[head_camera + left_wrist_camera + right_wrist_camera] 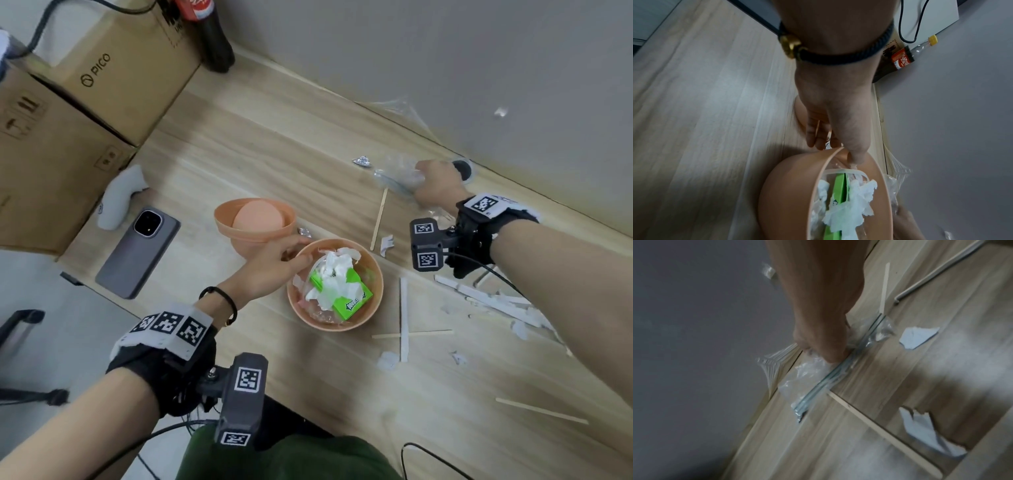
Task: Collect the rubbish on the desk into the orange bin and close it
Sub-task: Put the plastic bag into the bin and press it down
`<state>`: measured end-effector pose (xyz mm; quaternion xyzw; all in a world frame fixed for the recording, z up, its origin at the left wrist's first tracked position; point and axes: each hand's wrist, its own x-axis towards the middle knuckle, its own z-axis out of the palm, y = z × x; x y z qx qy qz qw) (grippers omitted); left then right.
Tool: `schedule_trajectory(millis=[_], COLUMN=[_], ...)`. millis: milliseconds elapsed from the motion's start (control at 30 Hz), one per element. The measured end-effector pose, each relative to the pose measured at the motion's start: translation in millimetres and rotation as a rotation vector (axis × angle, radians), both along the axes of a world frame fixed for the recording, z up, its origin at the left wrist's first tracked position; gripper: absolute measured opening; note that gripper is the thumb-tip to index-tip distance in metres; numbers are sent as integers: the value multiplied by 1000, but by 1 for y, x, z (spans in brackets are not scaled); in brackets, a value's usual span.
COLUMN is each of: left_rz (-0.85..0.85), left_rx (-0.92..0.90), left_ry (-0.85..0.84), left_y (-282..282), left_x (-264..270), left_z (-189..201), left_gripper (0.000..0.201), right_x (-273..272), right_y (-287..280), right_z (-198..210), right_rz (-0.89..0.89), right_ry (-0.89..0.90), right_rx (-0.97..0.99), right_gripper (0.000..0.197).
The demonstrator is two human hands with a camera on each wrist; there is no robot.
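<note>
- Plainly, the right hand (pixel 436 183) has its fingers curled down, pinching a clear plastic bag (pixel 813 369) at the far edge of the desk (pixel 342 394); thin film like that could slip or tear when lifted.
- The left hand (pixel 274 265) steadies the orange bin (pixel 375 291) near the middle of the desk, thumb inside the rim, fingers outside; tissue and a green box (pixel 352 298) already heap high, so more rubbish may spill out.
- The lid (pixel 255 222) lies upturned just behind the bin (it may not seat over an overfull load).
- Only the right wrist view shows the bag's zip strip; only the head view shows the wooden sticks (pixel 378 219) and paper scraps left.
</note>
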<state>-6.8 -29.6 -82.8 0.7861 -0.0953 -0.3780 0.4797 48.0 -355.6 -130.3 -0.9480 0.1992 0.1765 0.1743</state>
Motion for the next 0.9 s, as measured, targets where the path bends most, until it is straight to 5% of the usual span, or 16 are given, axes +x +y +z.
schedule_trajectory(millis=[100, 233, 433, 633, 900], left_rz=[-9, -22, -39, -16, -51], left_rx=[3, 14, 1, -10, 13], left_ry=[-6, -17, -23, -17, 10], left_y=[0, 1, 0, -1, 1], left_x=[1, 3, 4, 3, 6], left_z=[-2, -3, 0, 1, 3], left_gripper=[27, 27, 25, 24, 25], right_x=[6, 29, 45, 40, -1], right_y=[7, 35, 73, 75, 64], right_z=[3, 9, -4, 9, 14], right_rz=[-93, 33, 282, 320, 73], right_ry=[-163, -371, -26, -31, -43], right_rx=[92, 79, 79, 14, 110], right_gripper=[40, 41, 58, 36, 30])
